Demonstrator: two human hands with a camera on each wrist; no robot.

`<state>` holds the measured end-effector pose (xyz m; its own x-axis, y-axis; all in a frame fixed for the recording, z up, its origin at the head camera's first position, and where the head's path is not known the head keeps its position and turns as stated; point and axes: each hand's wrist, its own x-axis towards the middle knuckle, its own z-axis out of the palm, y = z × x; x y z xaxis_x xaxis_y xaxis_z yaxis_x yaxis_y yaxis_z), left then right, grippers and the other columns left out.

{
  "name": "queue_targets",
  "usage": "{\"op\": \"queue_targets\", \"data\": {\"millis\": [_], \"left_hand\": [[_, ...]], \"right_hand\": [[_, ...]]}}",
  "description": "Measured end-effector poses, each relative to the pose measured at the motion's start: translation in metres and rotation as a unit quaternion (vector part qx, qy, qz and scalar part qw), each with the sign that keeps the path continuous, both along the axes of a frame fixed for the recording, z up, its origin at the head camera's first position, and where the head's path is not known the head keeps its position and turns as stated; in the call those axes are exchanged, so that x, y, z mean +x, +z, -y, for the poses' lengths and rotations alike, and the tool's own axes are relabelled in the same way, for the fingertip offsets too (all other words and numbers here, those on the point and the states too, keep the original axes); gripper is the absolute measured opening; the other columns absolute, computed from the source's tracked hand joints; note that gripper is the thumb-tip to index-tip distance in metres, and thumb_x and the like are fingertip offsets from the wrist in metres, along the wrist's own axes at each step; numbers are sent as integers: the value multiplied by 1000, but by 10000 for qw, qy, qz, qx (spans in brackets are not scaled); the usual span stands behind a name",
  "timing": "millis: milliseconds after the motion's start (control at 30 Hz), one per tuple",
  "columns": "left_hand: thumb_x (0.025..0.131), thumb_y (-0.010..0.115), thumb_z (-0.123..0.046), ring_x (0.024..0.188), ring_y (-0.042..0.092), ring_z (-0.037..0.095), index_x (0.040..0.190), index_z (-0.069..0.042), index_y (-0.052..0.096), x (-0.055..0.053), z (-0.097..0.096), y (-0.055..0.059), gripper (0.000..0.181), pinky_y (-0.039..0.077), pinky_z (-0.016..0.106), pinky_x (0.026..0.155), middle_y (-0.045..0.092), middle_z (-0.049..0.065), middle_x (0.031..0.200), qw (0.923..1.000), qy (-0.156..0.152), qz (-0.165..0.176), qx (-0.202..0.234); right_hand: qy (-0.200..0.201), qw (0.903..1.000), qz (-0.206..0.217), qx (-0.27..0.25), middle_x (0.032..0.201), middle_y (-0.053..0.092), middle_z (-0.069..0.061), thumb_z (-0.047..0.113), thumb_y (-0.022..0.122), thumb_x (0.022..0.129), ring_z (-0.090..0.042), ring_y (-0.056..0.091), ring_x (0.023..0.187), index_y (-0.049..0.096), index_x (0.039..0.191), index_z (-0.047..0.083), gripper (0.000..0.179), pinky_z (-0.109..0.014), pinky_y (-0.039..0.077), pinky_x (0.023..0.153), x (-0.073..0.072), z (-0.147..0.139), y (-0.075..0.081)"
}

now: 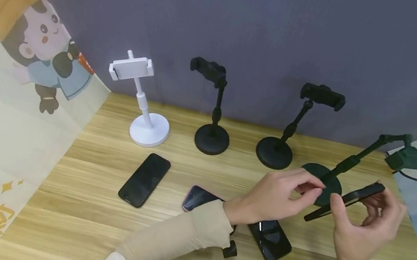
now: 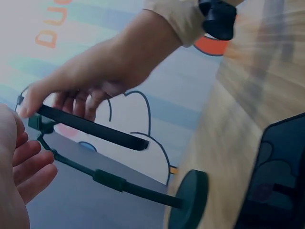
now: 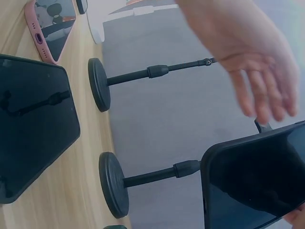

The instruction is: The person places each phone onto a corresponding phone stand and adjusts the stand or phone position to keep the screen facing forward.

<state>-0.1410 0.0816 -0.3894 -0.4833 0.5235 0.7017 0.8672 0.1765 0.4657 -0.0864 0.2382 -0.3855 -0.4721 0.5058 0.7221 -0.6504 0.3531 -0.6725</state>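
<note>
My right hand (image 1: 368,230) grips a black smartphone (image 1: 363,193) between thumb and fingers, raised over the right side of the table and seen nearly edge-on. In the right wrist view the dark screen of this smartphone (image 3: 248,171) shows. My left hand (image 1: 280,196) is just left of the smartphone with nothing in its grasp, its fingers loosely bent and apart from the phone. Behind both hands, a dark green phone stand (image 1: 349,163) leans to the right, its round base partly covered by the left fingers. Its holder (image 1: 416,160) is bare.
Along the back are a white phone stand (image 1: 149,130) and two black stands, one at centre (image 1: 212,140) and one farther right (image 1: 274,153). Phones lie on the table: a black one (image 1: 144,180), a pink-edged one (image 1: 200,198) partly under the left sleeve, and another black one (image 1: 274,244).
</note>
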Motion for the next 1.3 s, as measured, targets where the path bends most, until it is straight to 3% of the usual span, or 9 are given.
{"op": "queue_targets", "data": {"millis": [300, 533, 633, 767, 833, 1067, 1300], "left_hand": [[104, 62, -18, 94, 62, -7, 120, -11, 73, -5, -17, 24, 21, 41, 1, 74, 71, -6, 108, 9996, 117, -78, -232], [104, 62, -22, 99, 64, -1, 127, -12, 69, -13, -28, 38, 26, 40, 4, 67, 69, -3, 119, 9991, -42, 233, -349], [104, 62, -25, 106, 62, 1, 136, -14, 64, -16, -34, 48, 33, 40, 7, 62, 64, -1, 133, 9976, -83, 483, -494], [107, 57, -34, 88, 58, -3, 151, -22, 50, -21, -44, 61, 46, 39, 12, 55, 49, -5, 151, 9911, -45, 913, -965], [107, 56, -37, 80, 54, -5, 154, -24, 46, -22, -48, 66, 50, 39, 12, 55, 47, -6, 152, 9887, 21, 979, -1136], [104, 59, -41, 92, 53, -7, 155, -23, 44, -27, -61, 70, 56, 40, 10, 56, 51, -7, 147, 9865, 348, 886, -1335], [106, 57, -44, 76, 54, -4, 161, -31, 37, -30, -74, 74, 60, 41, 11, 59, 33, -12, 165, 9815, 118, 1133, -1537]], "right_hand": [[-14, 10000, -4, -29, 116, 54, -7, 24, 92, 77, -9, 57, 92, 59, 126, -15, 71, -17, 51, 89, 0, -3, -9], [-78, 9999, 108, 81, 118, 53, -6, 23, 92, 78, -9, 57, 94, 57, 127, -16, 71, -17, 50, 90, -2, -8, -19], [-85, 9999, 83, 89, 119, 53, -7, 24, 92, 78, -9, 58, 95, 57, 127, -16, 73, -17, 50, 90, -3, -9, -20], [-24, 10000, 33, 58, 119, 53, -8, 25, 93, 77, -10, 58, 95, 58, 127, -16, 73, -18, 50, 89, -2, -8, -20], [12, 10000, 27, 39, 119, 52, -9, 25, 92, 77, -10, 58, 95, 58, 126, -16, 72, -18, 50, 89, -2, -7, -20], [-44, 9998, 155, 78, 119, 52, -6, 23, 91, 79, -9, 56, 96, 58, 128, -15, 70, -19, 49, 88, -3, -7, -22], [-114, 9997, 214, 88, 117, 52, -4, 26, 91, 79, -10, 56, 97, 59, 128, -13, 71, -19, 49, 88, -4, -10, -27]]}}
